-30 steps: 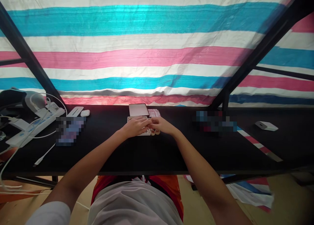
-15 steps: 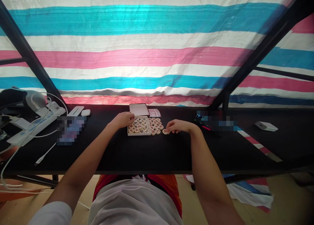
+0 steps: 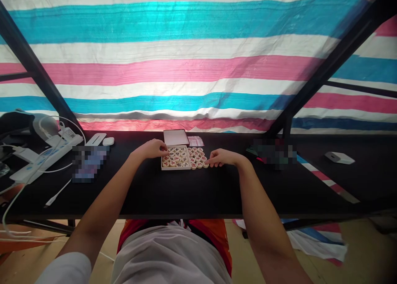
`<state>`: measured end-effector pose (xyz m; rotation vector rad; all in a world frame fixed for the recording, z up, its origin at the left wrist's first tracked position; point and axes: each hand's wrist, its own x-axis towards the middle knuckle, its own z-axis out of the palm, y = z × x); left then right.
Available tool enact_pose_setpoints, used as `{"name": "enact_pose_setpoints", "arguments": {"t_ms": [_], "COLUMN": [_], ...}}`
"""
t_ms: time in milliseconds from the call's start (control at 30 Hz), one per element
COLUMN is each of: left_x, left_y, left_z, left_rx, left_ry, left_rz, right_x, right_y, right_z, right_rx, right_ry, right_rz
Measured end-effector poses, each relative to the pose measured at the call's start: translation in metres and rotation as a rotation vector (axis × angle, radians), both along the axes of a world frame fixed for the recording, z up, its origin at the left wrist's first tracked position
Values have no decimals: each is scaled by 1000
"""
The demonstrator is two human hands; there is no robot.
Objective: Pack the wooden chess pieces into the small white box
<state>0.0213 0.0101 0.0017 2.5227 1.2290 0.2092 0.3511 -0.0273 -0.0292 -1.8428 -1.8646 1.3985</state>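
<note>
A small shallow box (image 3: 175, 167) full of round wooden game pieces sits on the black table (image 3: 186, 193). Several more round pieces (image 3: 197, 155) lie in rows just right of the box. My left hand (image 3: 152, 148) rests at the box's upper left corner, fingers curled onto a piece there. My right hand (image 3: 221, 157) lies to the right of the loose pieces, fingertips pinched at the outermost piece (image 3: 206, 165). The box lid (image 3: 175, 137) lies behind the box.
A white power strip with cables (image 3: 43, 158), a white mouse (image 3: 108, 141) and a flat white device (image 3: 95, 139) sit at the left. A small white box (image 3: 339, 157) is at the far right. A striped tarp hangs behind; black frame bars slant on both sides.
Both hands were together over the box a second ago; they have parted, left to the box's upper left corner, right out to the loose pieces and slightly back inward with a piece.
</note>
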Motion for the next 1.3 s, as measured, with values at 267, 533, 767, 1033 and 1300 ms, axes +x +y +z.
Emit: {"name": "enact_pose_setpoints", "arguments": {"t_ms": [267,533,767,1033,1300], "left_x": [0,8,28,60,58], "left_y": [-4,-3,-18,-45,-43], "left_z": [1,-4,-8,-16,-21], "left_rx": [-144,-44,278,494,548], "left_ry": [4,30,-59,-143,-126], "left_rz": [-56,-41,-96,-318,-295], "right_x": [1,-4,-23,-61,-63], "right_y": [8,13,5,-10,-9], "right_z": [-9,-13,-1,6,5], "right_rx": [183,398,659,477,440], "right_ry": [-50,-98,58,306,320], "right_rz": [-147,-114,-111,138,138]}}
